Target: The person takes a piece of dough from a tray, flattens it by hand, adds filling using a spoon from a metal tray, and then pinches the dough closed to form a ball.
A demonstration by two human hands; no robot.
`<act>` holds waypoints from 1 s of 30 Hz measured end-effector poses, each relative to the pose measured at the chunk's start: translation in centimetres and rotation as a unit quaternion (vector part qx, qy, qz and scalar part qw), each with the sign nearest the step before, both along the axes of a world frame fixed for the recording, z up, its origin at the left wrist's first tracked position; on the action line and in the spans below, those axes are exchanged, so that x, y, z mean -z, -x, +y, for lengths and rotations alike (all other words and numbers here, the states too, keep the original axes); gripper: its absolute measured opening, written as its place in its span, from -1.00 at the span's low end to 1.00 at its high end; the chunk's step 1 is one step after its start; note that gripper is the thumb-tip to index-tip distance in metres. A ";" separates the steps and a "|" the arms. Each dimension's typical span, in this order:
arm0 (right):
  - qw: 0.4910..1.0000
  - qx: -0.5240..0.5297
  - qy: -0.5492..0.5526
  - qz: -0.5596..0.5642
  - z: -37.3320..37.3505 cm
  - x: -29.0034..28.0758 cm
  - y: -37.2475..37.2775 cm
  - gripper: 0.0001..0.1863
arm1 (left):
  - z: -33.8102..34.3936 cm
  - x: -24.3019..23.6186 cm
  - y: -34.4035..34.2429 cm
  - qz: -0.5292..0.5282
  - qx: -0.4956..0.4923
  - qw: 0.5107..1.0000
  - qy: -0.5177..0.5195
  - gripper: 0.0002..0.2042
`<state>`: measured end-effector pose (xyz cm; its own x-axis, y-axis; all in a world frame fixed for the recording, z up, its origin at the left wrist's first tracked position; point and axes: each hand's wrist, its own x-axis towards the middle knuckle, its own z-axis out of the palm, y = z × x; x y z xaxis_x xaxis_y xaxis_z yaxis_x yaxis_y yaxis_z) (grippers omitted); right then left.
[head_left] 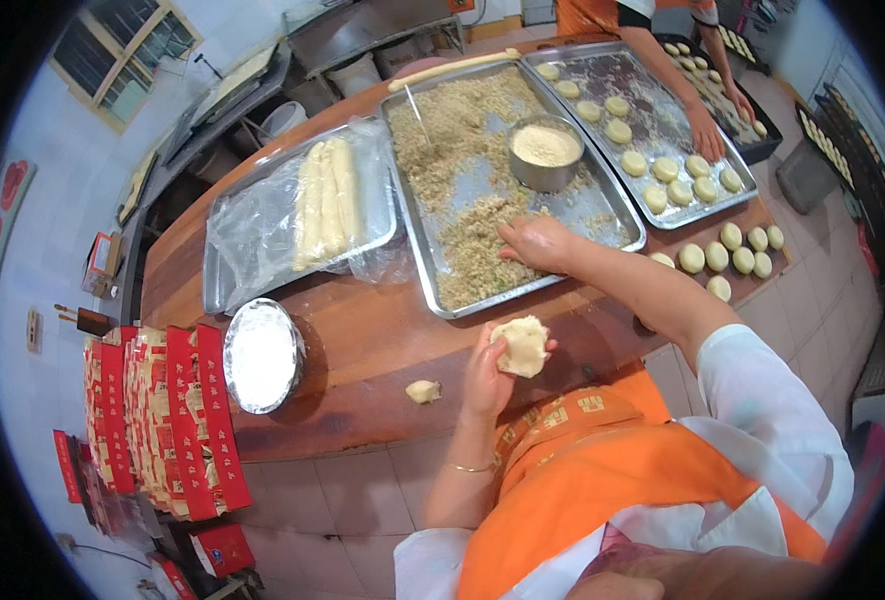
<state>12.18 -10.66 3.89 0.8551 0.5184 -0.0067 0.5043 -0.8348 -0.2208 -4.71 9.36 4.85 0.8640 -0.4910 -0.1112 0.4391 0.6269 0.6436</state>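
My left hand is closed around the edge of a flattened round of pale dough, held above the table's near edge. My right hand reaches across into a large metal tray of crumbly tan filling. Its fingers are curled into the crumbly filling, their tips partly hidden. A metal bowl of pale powder stands in the same tray, just beyond my right hand. A small lump of dough lies on the wooden table to the left of my left hand.
Long dough rolls lie under plastic in a tray at left. A silvery round container stands near red packages. Round cakes sit at right, by another tray. A co-worker's hand touches that tray.
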 end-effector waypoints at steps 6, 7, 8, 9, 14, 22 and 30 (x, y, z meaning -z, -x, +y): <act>0.993 0.082 -0.075 -0.046 -0.2 1.9 -1.8 -0.74 | -2.7 0.0 -1.5 -0.002 -0.024 0.996 0.087 -0.63; 0.984 0.096 -0.129 -0.073 -1.5 3.0 -2.4 -0.71 | -2.6 -0.3 -1.6 -0.016 -0.016 0.996 0.085 -0.63; 0.971 0.115 -0.182 -0.100 -3.4 4.7 -3.0 -0.68 | -2.6 -0.2 -1.9 -0.021 -0.012 0.996 0.091 -0.63; 0.943 0.149 -0.296 -0.021 -3.3 4.6 -3.1 -0.66 | -2.2 0.2 -2.0 -0.024 -0.019 0.995 0.095 -0.63; 0.627 0.228 -0.660 0.346 0.1 -0.5 -1.0 -0.60 | -0.6 0.6 -1.9 0.019 -0.066 0.992 0.102 -0.62; 0.820 0.177 -0.519 0.163 0.4 2.3 -2.4 -0.46 | -0.8 1.7 -2.1 0.026 -0.061 0.990 0.128 -0.63; 0.642 0.170 -0.684 0.301 0.8 -0.1 -1.6 -0.51 | -0.5 0.9 -3.0 0.009 -0.107 0.991 0.080 -0.59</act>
<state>13.76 -9.81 4.04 0.9766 0.1751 -0.1250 -0.1751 0.3097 -0.9346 -1.75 8.90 3.97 0.9488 -0.3092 -0.0642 0.2959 0.7999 0.5221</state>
